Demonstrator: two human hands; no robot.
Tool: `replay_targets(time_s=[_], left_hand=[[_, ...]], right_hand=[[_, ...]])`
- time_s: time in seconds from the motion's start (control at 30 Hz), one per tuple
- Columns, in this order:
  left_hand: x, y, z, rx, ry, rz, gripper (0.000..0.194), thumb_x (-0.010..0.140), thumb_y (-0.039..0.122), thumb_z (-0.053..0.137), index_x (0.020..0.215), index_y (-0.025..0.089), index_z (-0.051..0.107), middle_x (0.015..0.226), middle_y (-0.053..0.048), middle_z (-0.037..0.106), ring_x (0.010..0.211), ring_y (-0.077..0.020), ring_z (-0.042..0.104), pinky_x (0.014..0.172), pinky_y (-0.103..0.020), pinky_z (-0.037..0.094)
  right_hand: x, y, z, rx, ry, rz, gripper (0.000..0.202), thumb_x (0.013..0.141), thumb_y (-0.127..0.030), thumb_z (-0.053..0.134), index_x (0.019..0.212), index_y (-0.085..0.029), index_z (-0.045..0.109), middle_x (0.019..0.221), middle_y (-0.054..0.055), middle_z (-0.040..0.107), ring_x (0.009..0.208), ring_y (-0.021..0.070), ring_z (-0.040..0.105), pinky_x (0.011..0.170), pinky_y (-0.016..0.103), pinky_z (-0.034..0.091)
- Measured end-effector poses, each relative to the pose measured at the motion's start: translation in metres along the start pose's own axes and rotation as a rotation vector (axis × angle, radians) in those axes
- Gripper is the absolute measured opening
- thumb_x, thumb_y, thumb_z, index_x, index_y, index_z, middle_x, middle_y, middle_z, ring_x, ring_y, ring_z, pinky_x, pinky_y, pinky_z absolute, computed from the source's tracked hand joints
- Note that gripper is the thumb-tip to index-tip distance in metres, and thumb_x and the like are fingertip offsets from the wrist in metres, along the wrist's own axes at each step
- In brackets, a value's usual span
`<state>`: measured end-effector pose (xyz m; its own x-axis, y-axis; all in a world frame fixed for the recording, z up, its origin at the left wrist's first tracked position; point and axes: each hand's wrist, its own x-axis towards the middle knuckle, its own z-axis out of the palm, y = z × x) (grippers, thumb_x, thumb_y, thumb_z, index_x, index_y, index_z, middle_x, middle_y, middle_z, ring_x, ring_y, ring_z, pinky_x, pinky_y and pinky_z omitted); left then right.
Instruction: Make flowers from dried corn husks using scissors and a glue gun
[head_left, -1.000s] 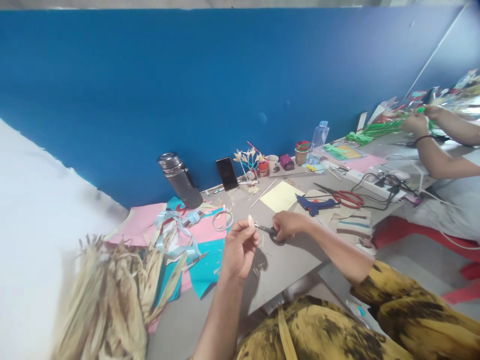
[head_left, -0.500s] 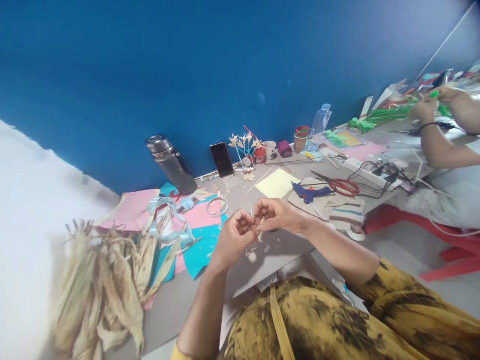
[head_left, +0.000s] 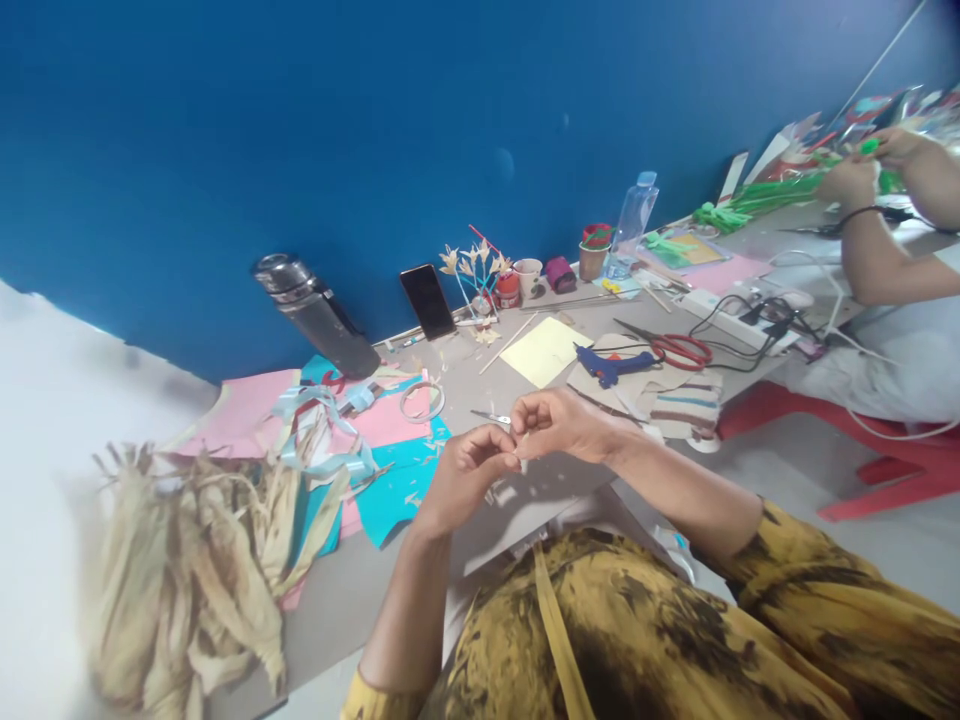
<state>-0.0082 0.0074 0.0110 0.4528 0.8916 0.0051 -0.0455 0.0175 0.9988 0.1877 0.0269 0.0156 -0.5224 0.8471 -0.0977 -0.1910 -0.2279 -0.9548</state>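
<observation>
Near the front edge of the grey table [head_left: 337,620], left hand [head_left: 474,472] and right hand [head_left: 562,428] meet, fingertips pinching a small pale scrap [head_left: 523,439] between them. Dry husks [head_left: 187,590] crowd the left; small scissors [head_left: 489,416] lie just beyond, then a blue wall [head_left: 360,130].

Grey tabletop [head_left: 337,625], crowded. Left end: dried husks [head_left: 225,560], pink sheet [head_left: 240,412], bright blue sheet [head_left: 397,490]. Back edge, left to right: dark flask [head_left: 322,322], black phone [head_left: 427,303], paper cup [head_left: 528,278], purple bundle [head_left: 559,274], clear bottle [head_left: 633,228]. Middle: yellow paper [head_left: 547,352]. Farther right: white power strip [head_left: 720,315], green stems [head_left: 780,195]. Near front edge: pale scraps [head_left: 491,492].
</observation>
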Motion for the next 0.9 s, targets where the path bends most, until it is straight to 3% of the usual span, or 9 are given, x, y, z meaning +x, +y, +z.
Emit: replay_targets(time_s=[0.13,0.27,0.37,0.47,0.67,0.77,0.9], left_hand=[[-0.002,0.006,-0.006,0.072,-0.080,-0.033,0.021,0.079,0.031,0.077,0.072,0.015,0.065,0.071,-0.003,0.065,0.064,-0.0131,0.056,0.063,-0.024,0.044],[0.000,0.007,-0.011,-0.015,-0.147,-0.065,0.023,0.076,0.032,0.079,0.075,0.014,0.065,0.071,-0.003,0.067,0.065,-0.0136,0.059,0.065,-0.025,0.046],[0.003,0.003,-0.012,-0.090,-0.117,-0.087,0.024,0.073,0.032,0.082,0.076,0.014,0.066,0.068,-0.003,0.067,0.062,-0.0136,0.060,0.062,-0.026,0.046],[0.004,0.000,-0.011,-0.103,-0.088,-0.118,0.022,0.072,0.029,0.082,0.074,0.014,0.066,0.065,-0.003,0.067,0.060,-0.0133,0.060,0.060,-0.025,0.045],[0.003,0.000,-0.009,-0.083,-0.076,-0.177,0.015,0.070,0.024,0.079,0.070,0.013,0.068,0.062,-0.002,0.067,0.057,-0.0117,0.058,0.059,-0.023,0.044],[0.002,0.000,-0.010,-0.070,-0.114,-0.183,0.018,0.071,0.027,0.081,0.072,0.013,0.069,0.063,-0.002,0.067,0.058,-0.0122,0.059,0.059,-0.024,0.043],[0.003,-0.003,-0.012,-0.117,-0.153,-0.148,0.022,0.071,0.030,0.083,0.073,0.014,0.068,0.065,-0.002,0.067,0.059,-0.0128,0.059,0.060,-0.025,0.044]], right_hand=[[0.004,0.006,-0.004,0.222,-0.114,0.092,0.033,0.058,-0.018,0.091,0.075,-0.014,0.062,0.066,-0.003,0.064,0.055,0.0073,0.058,0.055,0.019,0.044],[0.006,0.007,-0.011,0.371,-0.228,0.144,0.032,0.066,-0.026,0.090,0.082,-0.013,0.065,0.065,-0.003,0.061,0.049,0.0039,0.047,0.048,0.016,0.037],[0.003,0.004,-0.014,0.333,-0.167,0.066,0.042,0.073,-0.046,0.084,0.092,-0.012,0.067,0.077,0.002,0.065,0.056,0.0056,0.048,0.048,0.017,0.036],[-0.002,-0.001,-0.011,0.196,-0.114,-0.026,0.052,0.071,-0.056,0.082,0.094,-0.014,0.065,0.086,0.006,0.068,0.062,0.0084,0.052,0.050,0.018,0.036],[-0.005,-0.008,0.003,-0.165,-0.005,-0.043,0.034,0.067,-0.034,0.087,0.084,-0.015,0.064,0.073,-0.001,0.064,0.064,0.0095,0.055,0.058,0.021,0.038],[-0.002,-0.006,0.002,-0.117,-0.029,0.027,0.031,0.066,-0.031,0.086,0.078,-0.014,0.063,0.068,-0.002,0.063,0.059,0.0083,0.053,0.056,0.021,0.036],[0.003,0.001,-0.003,0.134,-0.126,0.119,0.032,0.065,-0.030,0.087,0.075,-0.015,0.060,0.059,-0.004,0.058,0.048,0.0047,0.041,0.047,0.019,0.027]])
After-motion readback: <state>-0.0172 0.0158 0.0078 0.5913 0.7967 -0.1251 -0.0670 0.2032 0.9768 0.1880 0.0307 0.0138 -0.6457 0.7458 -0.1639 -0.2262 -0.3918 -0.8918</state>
